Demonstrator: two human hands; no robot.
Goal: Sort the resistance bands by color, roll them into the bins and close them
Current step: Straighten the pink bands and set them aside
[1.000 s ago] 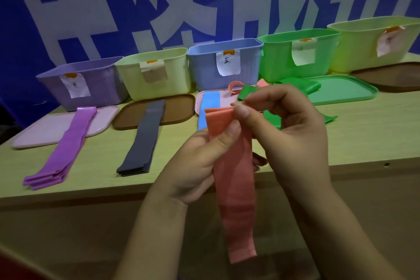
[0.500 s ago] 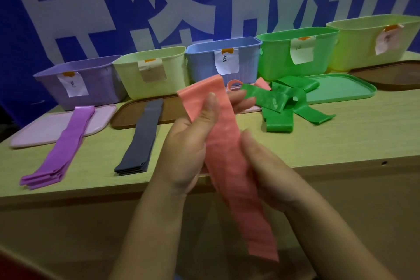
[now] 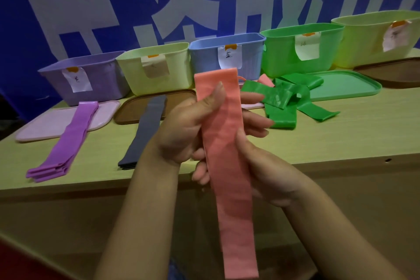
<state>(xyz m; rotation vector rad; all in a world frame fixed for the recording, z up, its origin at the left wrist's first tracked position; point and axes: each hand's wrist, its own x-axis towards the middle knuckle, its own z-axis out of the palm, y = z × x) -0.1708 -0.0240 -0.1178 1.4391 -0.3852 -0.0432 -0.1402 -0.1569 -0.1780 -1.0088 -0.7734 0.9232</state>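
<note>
While the salmon-pink resistance band [image 3: 223,154] runs nearly upright through the middle of the view, its long axis goes from a top end at 12 o'clock, level with the blue bin [image 3: 227,54], down to a free tail at 6 o'clock below the worktop [image 3: 341,143] edge. The left hand [image 3: 181,129] makes the upper grip: its thumb presses the band's front against fingers spread behind it. The right hand [image 3: 263,166] holds lower down at 4 o'clock of the left, thumb along the band's right edge, fingers curled behind. The top end stands just above the left thumb, so that hand is nearer the end where rolling would likely begin; the long tail hangs free below both hands. Tangled green bands [image 3: 284,102] lie at 2 o'clock
</note>
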